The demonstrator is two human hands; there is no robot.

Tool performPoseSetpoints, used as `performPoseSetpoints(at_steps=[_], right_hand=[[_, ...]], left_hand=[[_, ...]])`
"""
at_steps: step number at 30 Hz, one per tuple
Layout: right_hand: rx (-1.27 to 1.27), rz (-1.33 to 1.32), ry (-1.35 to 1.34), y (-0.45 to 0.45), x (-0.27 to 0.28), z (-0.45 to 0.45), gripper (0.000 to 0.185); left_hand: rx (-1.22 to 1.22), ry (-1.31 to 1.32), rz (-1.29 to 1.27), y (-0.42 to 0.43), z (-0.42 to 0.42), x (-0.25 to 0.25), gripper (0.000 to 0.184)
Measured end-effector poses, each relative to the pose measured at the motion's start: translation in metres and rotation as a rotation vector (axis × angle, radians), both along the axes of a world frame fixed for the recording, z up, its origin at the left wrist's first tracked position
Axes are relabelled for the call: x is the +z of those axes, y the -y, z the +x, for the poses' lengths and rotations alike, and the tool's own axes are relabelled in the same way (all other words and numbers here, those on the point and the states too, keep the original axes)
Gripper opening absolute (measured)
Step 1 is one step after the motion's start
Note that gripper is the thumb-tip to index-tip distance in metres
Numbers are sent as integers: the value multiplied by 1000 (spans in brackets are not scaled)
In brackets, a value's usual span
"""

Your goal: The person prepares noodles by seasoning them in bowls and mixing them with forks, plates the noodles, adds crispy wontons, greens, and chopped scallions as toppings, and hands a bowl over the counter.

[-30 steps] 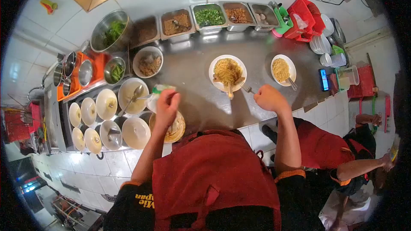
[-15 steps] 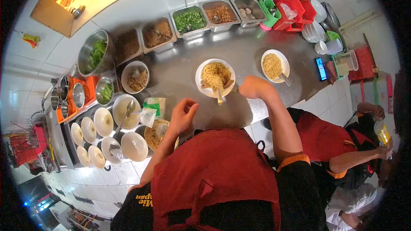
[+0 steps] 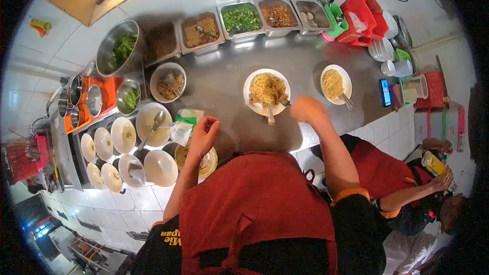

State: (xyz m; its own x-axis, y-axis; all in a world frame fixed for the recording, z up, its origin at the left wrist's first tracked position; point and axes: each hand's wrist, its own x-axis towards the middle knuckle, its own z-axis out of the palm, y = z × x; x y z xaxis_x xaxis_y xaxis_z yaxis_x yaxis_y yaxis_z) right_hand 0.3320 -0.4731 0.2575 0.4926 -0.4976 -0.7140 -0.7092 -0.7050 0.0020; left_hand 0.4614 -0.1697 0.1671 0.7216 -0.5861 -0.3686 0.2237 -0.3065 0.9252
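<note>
A white plate of noodles (image 3: pixel 265 87) with brown pieces on its right side stands on the steel counter (image 3: pixel 224 76), and a spoon (image 3: pixel 271 116) leans over its near rim. My right hand (image 3: pixel 308 110) is closed round a fork (image 3: pixel 285 102), whose tines are at the plate's right rim. Left of the plate, my left hand (image 3: pixel 206 133) hovers with bent fingers, near a clear bag with a green band (image 3: pixel 185 125); whether it holds anything is unclear. Farther right lies a second plate of noodles (image 3: pixel 333 82) with a utensil on its rim.
Steel trays of toppings (image 3: pixel 241 19) line the back. White bowls (image 3: pixel 161 167) cover the left end, below a bowl of meat (image 3: pixel 168 82) and a bowl of greens (image 3: pixel 120 48). Red baskets (image 3: pixel 356 18) and a phone (image 3: pixel 385 92) are right. A co-worker (image 3: pixel 377 173) holds a yellow-labelled bottle.
The camera view has shifted. The noodles lie flatter, and the brown pieces now show at the right of the plate. My right hand keeps the fork beside it.
</note>
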Motion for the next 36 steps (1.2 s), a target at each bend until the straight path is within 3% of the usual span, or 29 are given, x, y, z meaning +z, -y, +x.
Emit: performPoseSetpoints(at_steps=[4, 8, 13, 22, 30, 36], right_hand=[[-172, -39, 128, -7, -8, -29, 38], [-164, -50, 290, -11, -35, -59, 38], [-255, -101, 454, -33, -27, -69, 36], [-183, -103, 515, -32, -22, -52, 35], [-256, -143, 322, -21, 6, -65, 33], [-274, -75, 193, -32, 36, -25, 30]], left_hand=[[4, -24, -9, -5, 4, -10, 19], [-45, -68, 17, -4, 6, -15, 20], [-91, -27, 28, 4, 5, -9, 22], [-153, -44, 61, 5, -6, -3, 22], [-106, -91, 60, -9, -11, -4, 23], [-130, -46, 81, 3, -16, -3, 18]])
